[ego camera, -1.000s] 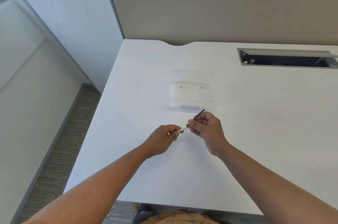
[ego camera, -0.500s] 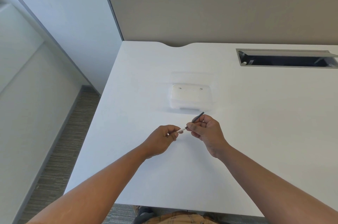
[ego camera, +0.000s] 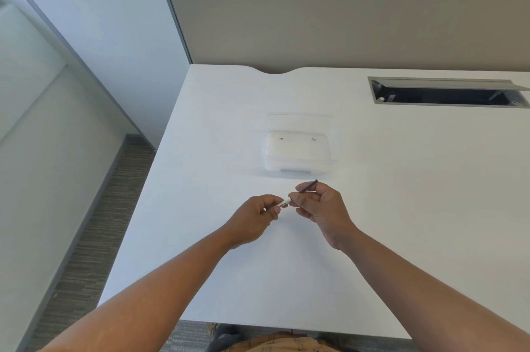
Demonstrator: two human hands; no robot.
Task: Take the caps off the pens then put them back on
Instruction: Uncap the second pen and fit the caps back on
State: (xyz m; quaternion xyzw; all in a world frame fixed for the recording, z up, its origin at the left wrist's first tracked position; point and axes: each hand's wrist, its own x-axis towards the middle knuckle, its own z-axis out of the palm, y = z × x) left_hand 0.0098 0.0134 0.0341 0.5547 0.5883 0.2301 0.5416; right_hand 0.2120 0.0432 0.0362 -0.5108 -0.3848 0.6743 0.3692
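So both hands are up over the white bench (ego camera: 401,208) working on one pen. The left hand (ego camera: 252,215) has its grip pinched shut around the white end of the pen (ego camera: 284,203), and the right hand (ego camera: 321,205) has its grip closed on the dark end (ego camera: 308,187), which pokes out past the fingers toward the far side. The whole thing is held just above the surface, roughly in the middle, near the front of a clear plastic box (ego camera: 299,147).

Honestly can't tell from here if the two halves are seated together or parted by a hair; the join is hidden behind the right fingers. My guess is this is right at the cap step, either pulling it free or pressing it home. Either way the next move needs a straight push or pull along the pen's axis, both pinches kept firm, no twisting off line, since the thing is skinny and would slip easily.

Surroundings: the box looks empty and sits lid-open. Far right there's a cable slot (ego camera: 447,91) cut into the top, a beige divider panel (ego camera: 344,24) along the back, pale wall and grey striped carpet (ego camera: 94,236) off to the left.
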